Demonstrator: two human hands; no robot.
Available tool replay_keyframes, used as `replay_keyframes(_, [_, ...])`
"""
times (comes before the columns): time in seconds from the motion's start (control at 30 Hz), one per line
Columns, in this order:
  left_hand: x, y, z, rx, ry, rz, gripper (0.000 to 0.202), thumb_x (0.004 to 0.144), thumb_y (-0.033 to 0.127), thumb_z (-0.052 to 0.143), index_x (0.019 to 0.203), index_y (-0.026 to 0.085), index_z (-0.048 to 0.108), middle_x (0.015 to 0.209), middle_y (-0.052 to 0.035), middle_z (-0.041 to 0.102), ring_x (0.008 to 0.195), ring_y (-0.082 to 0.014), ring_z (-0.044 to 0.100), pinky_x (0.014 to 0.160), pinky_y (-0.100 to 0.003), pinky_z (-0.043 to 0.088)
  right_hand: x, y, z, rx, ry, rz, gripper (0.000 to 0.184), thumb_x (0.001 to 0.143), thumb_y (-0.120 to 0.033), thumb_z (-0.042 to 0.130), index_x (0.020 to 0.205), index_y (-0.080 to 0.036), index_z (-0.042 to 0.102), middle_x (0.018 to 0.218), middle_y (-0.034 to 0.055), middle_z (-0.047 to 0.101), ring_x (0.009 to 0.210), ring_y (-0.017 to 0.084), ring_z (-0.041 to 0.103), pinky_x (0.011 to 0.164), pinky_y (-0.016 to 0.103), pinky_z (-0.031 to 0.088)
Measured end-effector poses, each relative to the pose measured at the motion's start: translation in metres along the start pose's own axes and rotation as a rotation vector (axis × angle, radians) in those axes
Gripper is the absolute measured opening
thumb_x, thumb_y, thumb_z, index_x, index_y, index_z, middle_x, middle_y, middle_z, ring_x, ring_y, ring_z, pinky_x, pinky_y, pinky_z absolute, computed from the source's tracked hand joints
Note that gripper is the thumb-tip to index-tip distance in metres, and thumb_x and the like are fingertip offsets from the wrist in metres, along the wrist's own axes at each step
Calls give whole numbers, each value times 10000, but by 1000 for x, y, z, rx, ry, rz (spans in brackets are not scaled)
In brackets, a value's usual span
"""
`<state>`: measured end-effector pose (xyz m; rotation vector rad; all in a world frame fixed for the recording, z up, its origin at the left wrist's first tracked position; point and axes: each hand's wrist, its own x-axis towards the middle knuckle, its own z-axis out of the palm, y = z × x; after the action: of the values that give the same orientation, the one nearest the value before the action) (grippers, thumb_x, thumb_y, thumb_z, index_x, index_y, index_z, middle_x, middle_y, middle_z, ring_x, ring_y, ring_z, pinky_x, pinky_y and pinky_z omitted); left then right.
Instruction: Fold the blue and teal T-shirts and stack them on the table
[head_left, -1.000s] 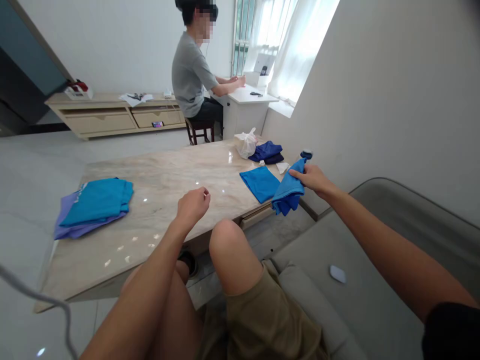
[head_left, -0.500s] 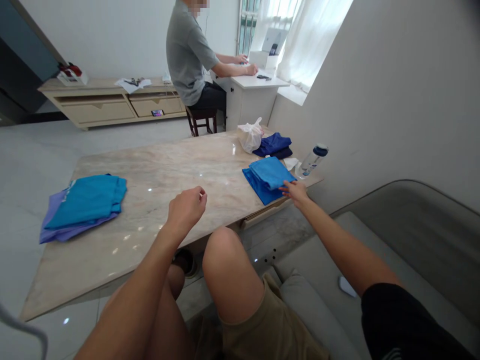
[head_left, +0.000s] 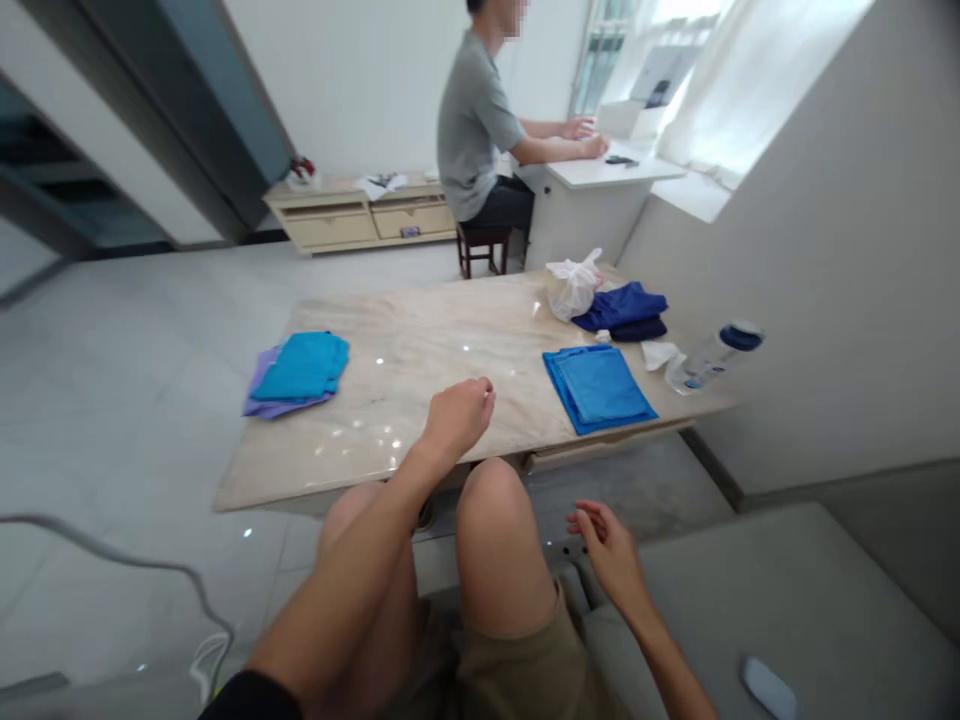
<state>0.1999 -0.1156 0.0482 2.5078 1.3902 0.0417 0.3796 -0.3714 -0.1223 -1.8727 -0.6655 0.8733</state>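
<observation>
My left hand hovers over the near edge of the marble table, its fingers loosely curled with nothing in them. My right hand hangs beside my right knee, off the table, fingers slightly bent and apart, holding nothing. A stack of folded blue cloths lies on the table's right side, apart from both hands. On the left side a teal folded cloth rests on a purple one.
A white plastic bag, dark blue clothes, a crumpled tissue and a lying water bottle sit at the table's far right. Another person sits at a white desk behind. A cable runs on the floor at left.
My right hand laid the blue cloth on the stack at the table's right, let go, and drew back beside my knee. The view swung left. My left hand stayed put.
</observation>
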Motion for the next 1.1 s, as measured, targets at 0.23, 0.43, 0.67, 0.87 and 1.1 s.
replay_keyframes(0.23, [-152, -58, 4, 176, 62, -98, 369, 1116, 244, 416, 1164, 206, 780, 1210, -164, 797, 1249, -322, 703, 1162, -487, 489, -68, -77, 63, -172, -8, -493, 770, 1051, -677, 523, 1639, -182, 490, 1673, 201, 522, 1545, 367, 509, 1295, 545, 418])
replay_keyframes(0.43, [-264, -83, 57, 76, 442, -110, 563, 1084, 281, 470, 1638, 241, 556, 1752, -111, 482, 1666, -323, 366, 1346, -518, 367, -75, -65, 79, -270, 38, -614, 891, 1037, -703, 564, 1718, -172, 344, 1694, 223, 471, 1567, 371, 468, 1308, 561, 391])
replay_keyframes(0.67, [-275, -82, 79, 3, 517, -161, 595, 1082, 275, 484, 1676, 261, 514, 1778, -97, 443, 1698, -335, 298, 1357, -534, 368, -76, -71, 78, -273, 21, -592, 892, 1023, -707, 581, 1707, -174, 374, 1681, 215, 494, 1557, 366, 483, 1306, 548, 392])
replay_keyframes(0.87, [-268, -90, 75, -51, 613, -62, 584, 1063, 246, 547, 1647, 269, 532, 1716, -109, 509, 1624, -345, 406, 1293, -542, 437, -74, -66, 78, -260, 85, -564, 896, 998, -741, 611, 1677, -181, 440, 1654, 200, 538, 1512, 376, 530, 1269, 539, 420])
replay_keyframes(1.1, [-269, -93, 79, -93, 658, -51, 649, 1044, 202, 575, 1679, 297, 483, 1688, -110, 535, 1600, -363, 432, 1261, -563, 455, -71, -60, 76, -253, 112, -582, 836, 1006, -684, 646, 1661, -195, 473, 1609, 179, 591, 1463, 349, 576, 1227, 504, 454])
